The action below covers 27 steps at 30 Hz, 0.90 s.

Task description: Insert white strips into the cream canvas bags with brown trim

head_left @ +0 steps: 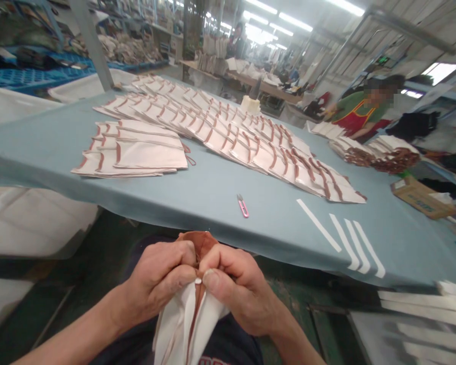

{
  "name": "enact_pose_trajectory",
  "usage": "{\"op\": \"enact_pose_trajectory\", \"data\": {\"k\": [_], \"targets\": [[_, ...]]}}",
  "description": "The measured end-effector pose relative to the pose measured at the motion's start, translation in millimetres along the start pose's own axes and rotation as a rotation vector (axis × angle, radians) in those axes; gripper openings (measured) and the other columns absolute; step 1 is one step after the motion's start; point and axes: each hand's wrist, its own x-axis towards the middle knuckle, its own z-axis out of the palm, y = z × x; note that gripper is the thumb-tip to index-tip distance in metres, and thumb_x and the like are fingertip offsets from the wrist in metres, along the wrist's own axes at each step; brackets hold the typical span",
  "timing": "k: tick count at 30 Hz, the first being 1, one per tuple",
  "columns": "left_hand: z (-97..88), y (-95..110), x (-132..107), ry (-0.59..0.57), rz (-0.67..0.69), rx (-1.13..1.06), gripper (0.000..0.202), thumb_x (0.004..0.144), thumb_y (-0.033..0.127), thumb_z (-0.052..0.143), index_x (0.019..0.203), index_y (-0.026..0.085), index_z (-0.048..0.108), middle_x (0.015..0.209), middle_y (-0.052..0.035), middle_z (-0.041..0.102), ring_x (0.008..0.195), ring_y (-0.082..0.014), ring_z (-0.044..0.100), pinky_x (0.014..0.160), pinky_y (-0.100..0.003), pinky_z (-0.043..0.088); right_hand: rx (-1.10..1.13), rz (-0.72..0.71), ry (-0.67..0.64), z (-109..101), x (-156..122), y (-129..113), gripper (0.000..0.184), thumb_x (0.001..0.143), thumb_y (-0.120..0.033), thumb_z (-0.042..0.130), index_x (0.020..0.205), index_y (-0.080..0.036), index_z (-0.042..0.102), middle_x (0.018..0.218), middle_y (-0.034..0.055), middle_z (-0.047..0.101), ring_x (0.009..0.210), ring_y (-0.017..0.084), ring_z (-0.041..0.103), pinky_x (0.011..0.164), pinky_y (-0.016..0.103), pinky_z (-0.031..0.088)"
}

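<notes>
Held over the lap is a cream cloth bag (pixel 209 319) with brown trim, its brown edge bunched at the top. My left hand (pixel 165 276) pinches it between thumb and fingers from one side. Close beside it, almost touching, my right hand (pixel 239 284) grips the same bunched edge, thumb and fingers pressed together. The fingers hide the exact spot where the cloth meets. Beyond my hands, pink-handled thread snips (pixel 242 206) lie on the blue-green table (pixel 209 195).
Overlapping rows of cream bags (pixel 220 129) with brown edging cover the table's far part; a smaller stack (pixel 137 152) sits left. White strips (pixel 349 243) lie at right. A cardboard box (pixel 421 197) stands farther right, and a co-worker in a red apron (pixel 353 119) works behind bundled bags.
</notes>
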Motion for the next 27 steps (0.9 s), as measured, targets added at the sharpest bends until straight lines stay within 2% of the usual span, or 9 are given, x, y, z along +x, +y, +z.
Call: {"op": "enact_pose_trajectory", "data": {"k": [3, 7, 10, 12, 14, 16, 20, 23, 27], "targets": [[-11.7, 1, 9, -0.091, -0.006, 0.019, 0.057, 0.123, 0.056, 0.032, 0.079, 0.022, 0.05, 0.067, 0.0068, 0.051, 0.057, -0.0113, 0.046, 0.058, -0.025, 0.039, -0.186, -0.015, -0.049, -17, -2, -8, 0.026, 0.105, -0.036, 0.069, 0.085, -0.02, 0.064, 0.072, -0.0064, 0.054, 0.059, 0.009, 0.041, 0.057, 0.022, 0.035], [-24.1, 19, 26, -0.257, -0.066, 0.062, 0.063, 0.123, 0.057, 0.02, 0.077, 0.022, 0.046, 0.07, 0.0054, 0.049, 0.062, -0.0127, 0.047, 0.062, -0.025, 0.04, -0.333, 0.006, -0.048, -28, 0, -16, 0.027, 0.104, -0.037, 0.069, 0.083, -0.019, 0.067, 0.075, -0.0042, 0.062, 0.065, 0.01, 0.048, 0.063, 0.023, 0.04], [-27.0, 33, 40, -0.339, -0.156, 0.066, 0.052, 0.122, 0.04, 0.034, 0.075, 0.022, 0.046, 0.07, 0.0059, 0.048, 0.062, -0.0122, 0.046, 0.062, -0.025, 0.038, -0.393, 0.021, -0.034, -32, 5, -18, 0.035, 0.104, -0.046, 0.073, 0.082, -0.019, 0.067, 0.077, -0.003, 0.065, 0.068, 0.012, 0.052, 0.065, 0.023, 0.042], [-26.6, 36, 46, -0.375, -0.27, 0.025, 0.048, 0.117, 0.037, 0.046, 0.072, 0.021, 0.048, 0.068, 0.0067, 0.044, 0.06, -0.0115, 0.041, 0.057, -0.025, 0.033, -0.381, 0.013, -0.024, -35, 8, -17, 0.04, 0.102, -0.052, 0.078, 0.081, -0.02, 0.066, 0.077, -0.0034, 0.065, 0.068, 0.012, 0.052, 0.065, 0.023, 0.042], [-25.4, 32, 47, -0.384, -0.397, -0.09, 0.052, 0.113, 0.046, 0.055, 0.068, 0.021, 0.046, 0.066, 0.0073, 0.036, 0.058, -0.0109, 0.034, 0.052, -0.025, 0.027, -0.342, 0.007, -0.027, -36, 10, -15, 0.04, 0.101, -0.051, 0.081, 0.082, -0.019, 0.065, 0.078, -0.0041, 0.064, 0.068, 0.011, 0.052, 0.064, 0.023, 0.042], [-24.6, 24, 44, -0.374, -0.497, -0.253, 0.06, 0.11, 0.059, 0.058, 0.067, 0.021, 0.043, 0.065, 0.0074, 0.033, 0.058, -0.0106, 0.029, 0.051, -0.025, 0.023, -0.328, 0.014, -0.049, -36, 11, -13, 0.033, 0.103, -0.043, 0.078, 0.084, -0.019, 0.064, 0.078, -0.0044, 0.063, 0.068, 0.011, 0.052, 0.063, 0.022, 0.041], [-27.9, 13, 33, -0.382, -0.625, -0.452, 0.067, 0.104, 0.077, 0.06, 0.07, 0.02, 0.048, 0.066, 0.0061, 0.038, 0.06, -0.011, 0.031, 0.052, -0.025, 0.025, -0.405, -0.024, -0.097, -35, 9, -14, 0.014, 0.102, -0.024, 0.065, 0.09, -0.02, 0.066, 0.078, -0.004, 0.063, 0.068, 0.012, 0.053, 0.065, 0.024, 0.041], [-31.8, 14, 29, -0.396, -0.677, -0.43, 0.067, 0.107, 0.078, 0.052, 0.074, 0.02, 0.052, 0.068, 0.0054, 0.04, 0.061, -0.0118, 0.032, 0.054, -0.024, 0.028, -0.459, -0.084, -0.086, -35, 9, -16, 0.012, 0.101, -0.02, 0.063, 0.089, -0.021, 0.066, 0.081, -0.0031, 0.066, 0.071, 0.013, 0.056, 0.069, 0.024, 0.042], [-33.7, 18, 31, -0.441, -0.671, -0.358, 0.065, 0.11, 0.075, 0.048, 0.076, 0.02, 0.053, 0.07, 0.0057, 0.039, 0.061, -0.0117, 0.031, 0.053, -0.024, 0.027, -0.505, -0.147, -0.077, -37, 9, -15, 0.014, 0.103, -0.019, 0.062, 0.089, -0.021, 0.067, 0.084, -0.0012, 0.071, 0.075, 0.014, 0.06, 0.072, 0.025, 0.044]]}}
